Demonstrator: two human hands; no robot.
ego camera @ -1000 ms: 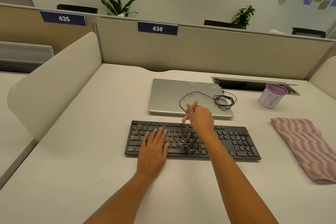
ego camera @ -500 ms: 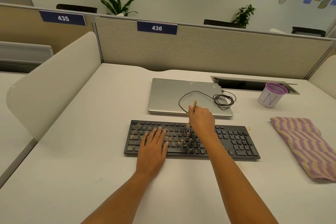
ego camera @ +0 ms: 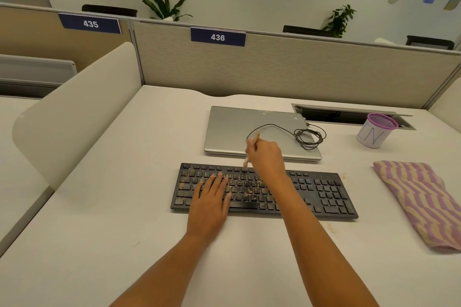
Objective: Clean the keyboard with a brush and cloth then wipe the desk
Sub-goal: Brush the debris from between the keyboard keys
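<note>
Off-white laminate forms the desk point(ego camera: 99, 207), which carries all items listed below.

1. Keyboard point(ego camera: 324, 194): black, full-size, lying flat at desk centre, long edge parallel to the front edge. Tan crumbs point(ego camera: 239, 188) are scattered over the left and middle key rows. A few more lie on the desk just off its right end.
2. Laptop point(ego camera: 232, 129): silver, lid closed, just behind the keyboard.
3. Cloth point(ego camera: 421, 204): purple-and-tan striped, folded, lying on the desk to the right of the keyboard and apart from it.
4. Left hand point(ego camera: 209, 204): palm down, fingers straight and close together, resting on the left-centre keys. It holds nothing.
5. Right hand point(ego camera: 268, 157): over the keyboard's rear edge, fingers curled and clamped on the brush.
6. Cup point(ego camera: 373, 133): white with a purple rim, at rear right.
7. Cable point(ego camera: 309, 136): black, partly coiled on the laptop lid.
8. Brush point(ego camera: 256, 139): thin wooden handle tilted up and away, bristle end pointing down at the top key row.
</note>
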